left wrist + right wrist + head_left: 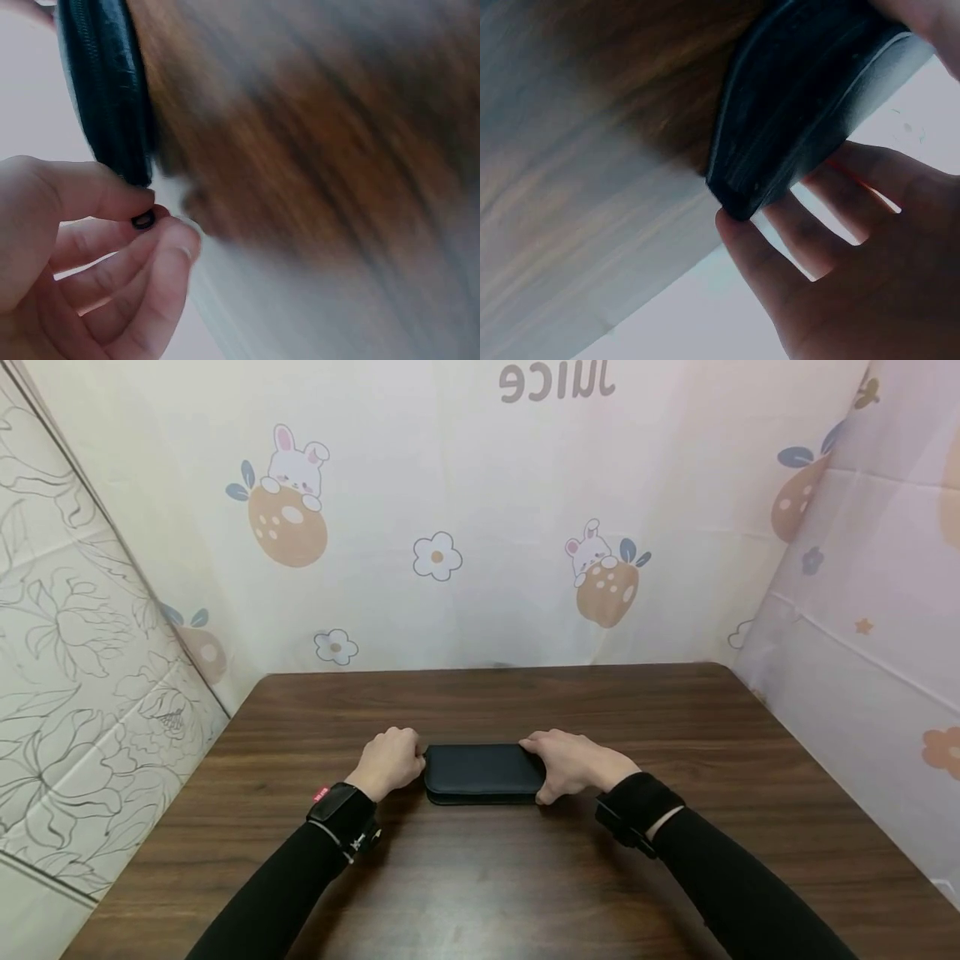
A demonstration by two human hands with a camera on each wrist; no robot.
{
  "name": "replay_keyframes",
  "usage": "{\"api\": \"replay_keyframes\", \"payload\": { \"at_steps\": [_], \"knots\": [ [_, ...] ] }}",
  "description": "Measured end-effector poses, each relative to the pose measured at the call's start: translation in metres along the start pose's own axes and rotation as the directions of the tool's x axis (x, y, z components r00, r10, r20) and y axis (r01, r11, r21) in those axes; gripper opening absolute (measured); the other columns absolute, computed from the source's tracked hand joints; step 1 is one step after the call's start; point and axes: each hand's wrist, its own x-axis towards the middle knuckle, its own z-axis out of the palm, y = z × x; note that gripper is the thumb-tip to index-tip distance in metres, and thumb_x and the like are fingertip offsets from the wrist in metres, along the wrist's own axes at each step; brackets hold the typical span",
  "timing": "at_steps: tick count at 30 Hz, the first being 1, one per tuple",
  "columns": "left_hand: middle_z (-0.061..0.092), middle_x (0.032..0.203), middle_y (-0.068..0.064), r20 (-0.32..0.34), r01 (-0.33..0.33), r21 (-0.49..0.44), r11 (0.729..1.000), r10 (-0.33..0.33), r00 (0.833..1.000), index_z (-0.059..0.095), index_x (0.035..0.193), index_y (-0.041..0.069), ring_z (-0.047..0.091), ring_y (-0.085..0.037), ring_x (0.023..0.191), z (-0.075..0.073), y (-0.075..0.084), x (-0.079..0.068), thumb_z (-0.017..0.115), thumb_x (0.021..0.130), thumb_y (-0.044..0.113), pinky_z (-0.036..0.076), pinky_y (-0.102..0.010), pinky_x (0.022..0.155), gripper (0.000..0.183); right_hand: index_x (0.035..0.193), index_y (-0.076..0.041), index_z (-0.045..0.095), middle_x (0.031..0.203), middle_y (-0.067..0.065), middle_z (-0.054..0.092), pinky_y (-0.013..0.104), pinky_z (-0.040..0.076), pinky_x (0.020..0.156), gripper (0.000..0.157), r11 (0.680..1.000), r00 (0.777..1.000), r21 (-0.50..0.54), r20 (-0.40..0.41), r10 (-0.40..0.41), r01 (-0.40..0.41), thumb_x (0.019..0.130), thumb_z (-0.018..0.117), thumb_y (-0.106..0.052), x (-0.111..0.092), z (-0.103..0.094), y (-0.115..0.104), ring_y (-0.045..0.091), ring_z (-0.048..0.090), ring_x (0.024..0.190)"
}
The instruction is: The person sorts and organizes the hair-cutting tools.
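Note:
A black zip wallet (pixel 483 772) lies flat on the brown wooden table, its long side across my view. At its left end my left hand (pixel 390 762) pinches a small dark zipper pull (pixel 143 219) between thumb and fingers. Zipper teeth run along the wallet's edge (pixel 88 45) in the left wrist view. My right hand (pixel 576 764) grips the right end, thumb at the near side and fingers round the far side. In the right wrist view the fingers (pixel 810 232) touch the wallet's end (pixel 780 120).
The wood-grain table (pixel 480 877) has rounded far corners. Behind it hangs a pale curtain (pixel 495 485) with rabbit and fruit prints, and similar cloth hangs at the right. A floral-patterned panel (pixel 75 635) stands at the left. Both wrists wear black bands (pixel 345 817).

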Motion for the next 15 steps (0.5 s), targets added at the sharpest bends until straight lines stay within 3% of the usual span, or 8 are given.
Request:
{"api": "replay_keyframes", "payload": {
  "at_steps": [6,11,13,15],
  "knots": [
    [0.018,0.062,0.003,0.014,-0.004,0.000,1.000,0.004,1.000,0.027,0.066,0.018,0.020,-0.014,0.055,-0.001,0.004,-0.006,0.060,0.095,0.004,0.018,-0.032,0.057,0.046,0.156,-0.007,0.040,0.159,0.013,0.038,0.054,0.042,0.104,0.088,0.998,1.000,0.053,-0.003,0.024,-0.023,0.080,0.082,-0.024,-0.004,0.005,0.003,0.035,0.038,0.142],
    [0.037,0.067,-0.002,0.037,-0.011,-0.004,1.000,0.011,0.999,0.046,0.071,0.012,0.037,-0.019,0.060,-0.001,0.007,-0.010,0.059,0.095,0.005,0.028,-0.036,0.060,0.029,0.158,-0.005,0.035,0.162,0.016,0.031,0.055,0.037,0.110,0.092,0.996,1.000,0.091,0.009,0.010,-0.011,0.084,0.083,-0.030,-0.008,0.006,0.005,0.038,0.030,0.147],
    [0.056,0.082,-0.007,0.035,-0.003,0.000,1.000,0.003,0.999,0.063,0.088,0.007,0.055,-0.023,0.072,-0.002,0.007,-0.012,0.060,0.097,0.009,0.041,-0.038,0.064,0.010,0.159,-0.007,0.033,0.164,0.017,0.028,0.056,0.034,0.112,0.092,0.992,1.000,0.126,0.011,0.009,-0.010,0.086,0.082,-0.035,-0.011,0.005,0.006,0.039,0.026,0.149],
    [0.064,0.107,-0.016,0.016,0.003,0.001,1.000,-0.003,1.000,0.066,0.114,0.000,0.064,-0.032,0.093,-0.004,0.007,-0.012,0.061,0.100,0.015,0.052,-0.045,0.078,0.021,0.160,-0.008,0.032,0.165,0.018,0.025,0.059,0.031,0.113,0.091,0.986,1.000,0.166,-0.012,0.010,-0.008,0.089,0.079,-0.040,-0.016,0.003,0.009,0.041,0.023,0.150]
  ]
}}
